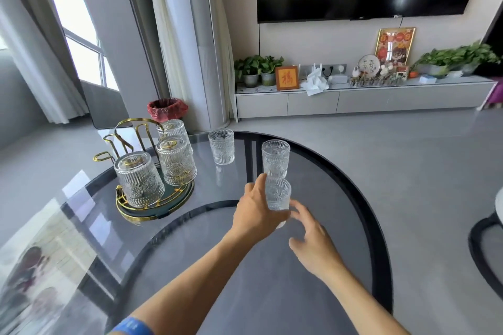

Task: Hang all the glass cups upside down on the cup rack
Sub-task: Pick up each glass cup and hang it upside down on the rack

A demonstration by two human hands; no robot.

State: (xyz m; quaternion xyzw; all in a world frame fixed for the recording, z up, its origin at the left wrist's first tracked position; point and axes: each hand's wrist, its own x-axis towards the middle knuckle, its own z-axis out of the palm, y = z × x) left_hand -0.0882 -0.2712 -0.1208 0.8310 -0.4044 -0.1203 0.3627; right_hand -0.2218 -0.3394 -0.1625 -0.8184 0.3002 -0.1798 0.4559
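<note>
The near cup [278,194] stands upright on the glass table [313,266] — left hand [254,212] curled around its side, right hand [313,242] just beside it, fingers spread. Three cups hang inverted on the rack [130,139].

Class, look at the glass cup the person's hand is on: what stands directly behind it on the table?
Another upright glass cup stands right behind the nearer cup. The nearer cup hides its base; whether they touch is unclear.

Bright daylight from the window [79,43] glares on the glass table [81,226]; wide-angle edges bend, slightly soft.
</note>
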